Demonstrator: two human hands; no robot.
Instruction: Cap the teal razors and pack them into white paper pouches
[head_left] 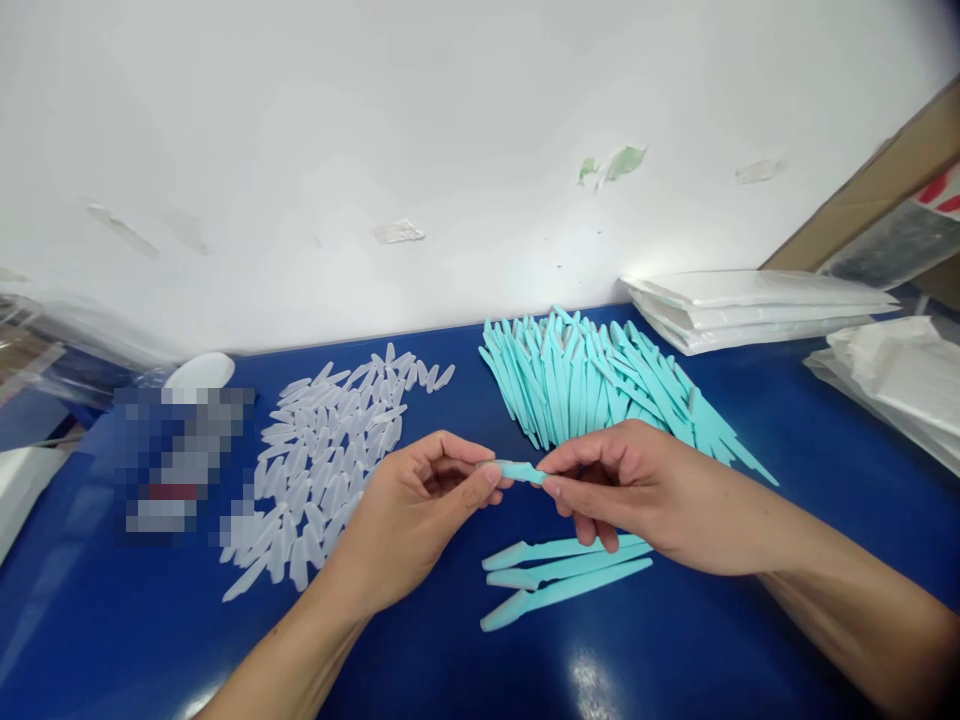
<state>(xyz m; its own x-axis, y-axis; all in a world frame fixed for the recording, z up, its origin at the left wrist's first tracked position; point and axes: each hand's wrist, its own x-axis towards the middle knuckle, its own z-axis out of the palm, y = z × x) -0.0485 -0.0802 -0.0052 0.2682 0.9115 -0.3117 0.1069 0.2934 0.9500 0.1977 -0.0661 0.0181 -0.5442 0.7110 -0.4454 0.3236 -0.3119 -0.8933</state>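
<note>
Between my two hands, above the middle of the blue table, is a turquoise stick point(521, 471). My left hand point(439, 500) pinches its left tip; whether a clear cap is between those fingers is too small to tell. My right hand point(615, 485) pinches the stick at its right part, and the rest of it is hidden by the hand. Below my right hand, three turquoise sticks point(570, 580) lie side by side on the table. A large pile of turquoise sticks point(570, 380) is behind my right hand. Many translucent caps point(322, 460) are spread out left of my left hand.
Stacked white packets point(750, 300) lie at the back right, with more plastic packets point(907, 375) at the right edge. A cardboard box point(862, 180) stands behind them. A white round object point(201, 372) and a blurred-out item point(184, 460) are on the left. A white wall bounds the blue table point(420, 650).
</note>
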